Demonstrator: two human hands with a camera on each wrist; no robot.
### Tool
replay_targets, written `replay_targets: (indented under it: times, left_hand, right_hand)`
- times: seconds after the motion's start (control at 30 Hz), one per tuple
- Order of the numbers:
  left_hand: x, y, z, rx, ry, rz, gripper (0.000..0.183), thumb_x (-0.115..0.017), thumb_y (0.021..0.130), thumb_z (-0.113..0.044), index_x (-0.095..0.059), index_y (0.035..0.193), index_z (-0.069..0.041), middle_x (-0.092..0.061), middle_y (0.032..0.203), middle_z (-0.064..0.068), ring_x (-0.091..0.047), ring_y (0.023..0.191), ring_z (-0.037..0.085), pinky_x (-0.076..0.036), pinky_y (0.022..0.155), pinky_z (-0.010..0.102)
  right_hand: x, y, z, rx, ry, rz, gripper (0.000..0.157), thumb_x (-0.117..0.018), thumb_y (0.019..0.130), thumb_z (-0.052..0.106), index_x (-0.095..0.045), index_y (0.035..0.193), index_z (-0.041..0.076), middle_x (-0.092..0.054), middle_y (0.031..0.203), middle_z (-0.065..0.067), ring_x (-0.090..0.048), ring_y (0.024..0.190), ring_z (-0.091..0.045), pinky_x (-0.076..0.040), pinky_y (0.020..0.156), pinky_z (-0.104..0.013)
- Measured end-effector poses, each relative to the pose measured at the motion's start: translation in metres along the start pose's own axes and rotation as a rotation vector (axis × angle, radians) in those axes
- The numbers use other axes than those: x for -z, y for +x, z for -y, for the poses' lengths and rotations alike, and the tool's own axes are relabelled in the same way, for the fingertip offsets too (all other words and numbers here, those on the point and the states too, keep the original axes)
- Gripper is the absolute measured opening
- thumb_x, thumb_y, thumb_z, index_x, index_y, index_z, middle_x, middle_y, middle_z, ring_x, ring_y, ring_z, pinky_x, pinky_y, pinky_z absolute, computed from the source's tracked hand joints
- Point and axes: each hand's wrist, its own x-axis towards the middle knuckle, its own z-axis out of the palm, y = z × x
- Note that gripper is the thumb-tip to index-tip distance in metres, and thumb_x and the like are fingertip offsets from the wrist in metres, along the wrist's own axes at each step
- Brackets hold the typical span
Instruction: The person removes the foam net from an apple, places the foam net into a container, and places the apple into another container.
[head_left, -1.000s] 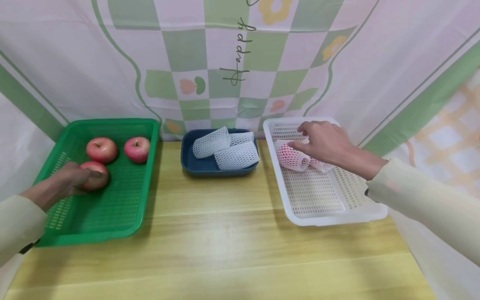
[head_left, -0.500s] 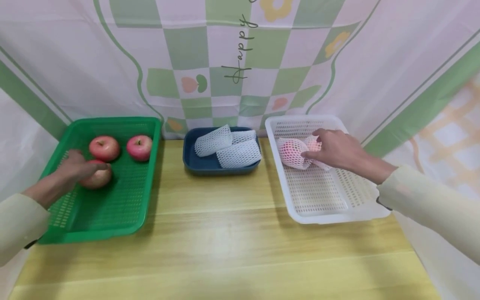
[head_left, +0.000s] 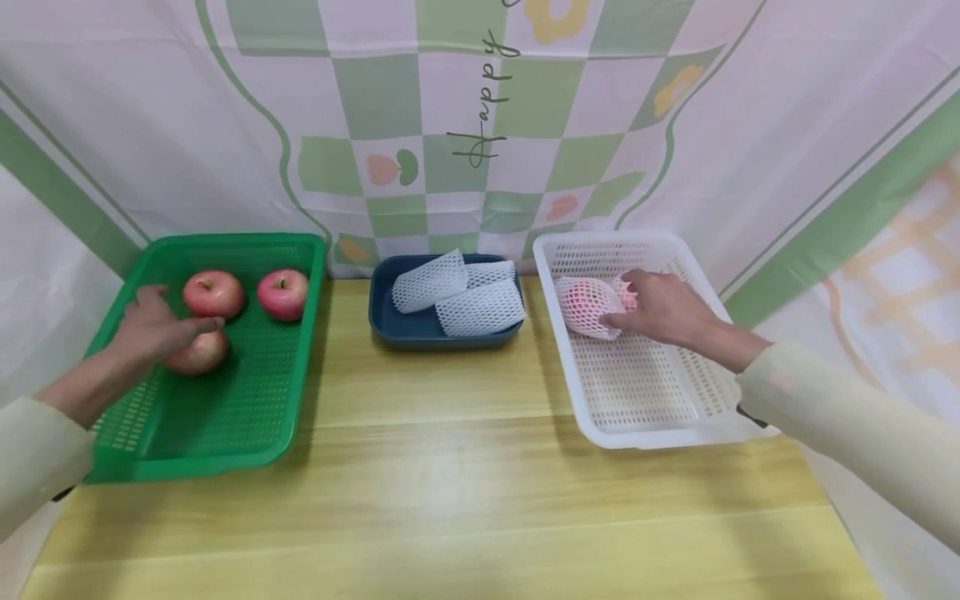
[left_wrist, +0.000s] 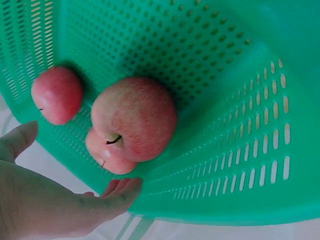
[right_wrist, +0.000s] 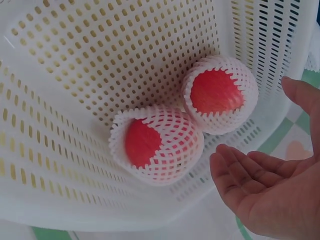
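In the head view, my left hand (head_left: 153,329) is in the green basket (head_left: 288,400), its thumb over the near apple (head_left: 198,356). The left wrist view shows the fingers spread apart from this apple (left_wrist: 137,117). Farther back lie two more bare apples, one (head_left: 213,294) in the middle and one (head_left: 282,294) by the right wall. My right hand (head_left: 667,310) hovers in the white basket (head_left: 637,400), close to two apples in white foam nets. In the right wrist view, one netted apple (right_wrist: 155,145) and the other (right_wrist: 220,95) lie side by side; relaxed fingers hold neither.
Between the baskets stands a small dark blue tray (head_left: 397,337) holding several white foam net sleeves (head_left: 480,308). The wooden table (head_left: 450,500) extends in front. Behind it hangs a checked, patterned cloth (head_left: 525,100).
My left hand has slid back and upward past the near apple, and its fingers have opened away from it. My right hand has come down lower among the netted apples.
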Motion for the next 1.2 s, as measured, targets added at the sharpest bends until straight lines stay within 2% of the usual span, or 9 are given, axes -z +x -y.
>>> replay_targets:
  times: [0.4, 0.5, 0.57, 0.63, 0.73, 0.87, 1.03, 1.13, 1.2]
  left_hand:
    - [-0.003, -0.012, -0.008, -0.096, -0.060, -0.017, 0.095, -0.064, 0.104, -0.029, -0.005, 0.154, 0.027, -0.024, 0.148, 0.057, -0.034, 0.136, 0.065, -0.034, 0.112, 0.077]
    - [-0.006, -0.012, -0.008, -0.134, -0.050, -0.029, 0.093, -0.069, 0.102, -0.027, -0.014, 0.153, 0.028, -0.049, 0.129, 0.051, -0.056, 0.109, 0.051, -0.055, 0.094, 0.057]
    - [-0.009, -0.013, -0.008, -0.154, -0.061, -0.028, 0.092, -0.070, 0.101, -0.026, -0.016, 0.153, 0.028, -0.054, 0.122, 0.046, -0.056, 0.101, 0.043, -0.056, 0.090, 0.052]
    - [-0.012, -0.014, -0.009, -0.160, -0.074, -0.014, 0.094, -0.070, 0.101, -0.028, -0.014, 0.154, 0.026, -0.053, 0.123, 0.046, -0.057, 0.103, 0.045, -0.056, 0.091, 0.052]
    - [-0.014, -0.020, -0.014, -0.144, -0.102, 0.032, 0.098, -0.067, 0.104, -0.031, -0.005, 0.157, 0.023, -0.030, 0.148, 0.054, -0.040, 0.135, 0.062, -0.039, 0.110, 0.075]
    - [-0.016, -0.027, -0.021, -0.139, -0.104, 0.067, 0.099, -0.066, 0.105, -0.032, -0.001, 0.158, 0.020, -0.015, 0.157, 0.053, -0.025, 0.144, 0.067, -0.032, 0.112, 0.079]
    - [-0.021, -0.034, -0.027, -0.178, -0.100, 0.049, 0.093, -0.067, 0.105, -0.025, -0.005, 0.157, 0.021, -0.016, 0.155, 0.054, -0.027, 0.142, 0.066, -0.031, 0.112, 0.078]
    - [-0.025, -0.037, -0.031, -0.221, -0.084, 0.025, 0.089, -0.069, 0.104, -0.022, -0.010, 0.155, 0.021, -0.026, 0.149, 0.054, -0.036, 0.135, 0.064, -0.034, 0.110, 0.076]
    - [-0.027, -0.039, -0.033, -0.253, -0.058, 0.009, 0.087, -0.070, 0.103, -0.021, -0.014, 0.154, 0.021, -0.041, 0.133, 0.050, -0.048, 0.118, 0.057, -0.041, 0.104, 0.071]
  right_hand:
    - [-0.014, 0.012, -0.002, -0.015, 0.078, 0.012, 0.091, -0.086, 0.087, 0.041, -0.047, 0.142, -0.020, -0.067, 0.110, -0.038, -0.069, 0.094, -0.049, -0.061, 0.080, -0.059]
    - [-0.018, 0.016, -0.004, -0.016, 0.077, -0.004, 0.091, -0.087, 0.086, 0.041, -0.048, 0.142, -0.019, -0.068, 0.105, -0.034, -0.069, 0.090, -0.045, -0.061, 0.077, -0.057]
    - [-0.021, 0.019, -0.005, -0.016, 0.078, -0.009, 0.092, -0.088, 0.085, 0.041, -0.048, 0.142, -0.020, -0.068, 0.098, -0.031, -0.068, 0.084, -0.043, -0.060, 0.072, -0.054]
    - [-0.024, 0.023, -0.005, -0.018, 0.075, -0.014, 0.092, -0.088, 0.085, 0.040, -0.048, 0.142, -0.020, -0.068, 0.091, -0.026, -0.066, 0.078, -0.038, -0.058, 0.067, -0.050]
    - [-0.028, 0.026, -0.005, -0.024, 0.083, -0.005, 0.092, -0.088, 0.085, 0.042, -0.048, 0.142, -0.019, -0.066, 0.084, -0.019, -0.061, 0.072, -0.031, -0.055, 0.062, -0.046]
    - [-0.030, 0.029, -0.005, -0.033, 0.078, 0.008, 0.094, -0.087, 0.086, 0.043, -0.046, 0.144, -0.020, -0.068, 0.099, -0.029, -0.066, 0.084, -0.041, -0.059, 0.077, -0.057]
    - [-0.033, 0.034, -0.004, -0.038, 0.063, 0.008, 0.097, -0.088, 0.085, 0.041, -0.044, 0.145, -0.021, -0.068, 0.097, -0.032, -0.068, 0.087, -0.045, -0.059, 0.084, -0.062]
    - [-0.035, 0.037, -0.002, -0.051, 0.072, 0.033, 0.101, -0.088, 0.085, 0.041, -0.039, 0.149, -0.020, -0.065, 0.084, -0.021, -0.064, 0.075, -0.035, -0.061, 0.075, -0.055]
    - [-0.036, 0.040, -0.001, -0.063, 0.079, 0.056, 0.105, -0.087, 0.085, 0.041, -0.034, 0.151, -0.021, -0.062, 0.079, -0.016, -0.061, 0.070, -0.030, -0.060, 0.068, -0.049]
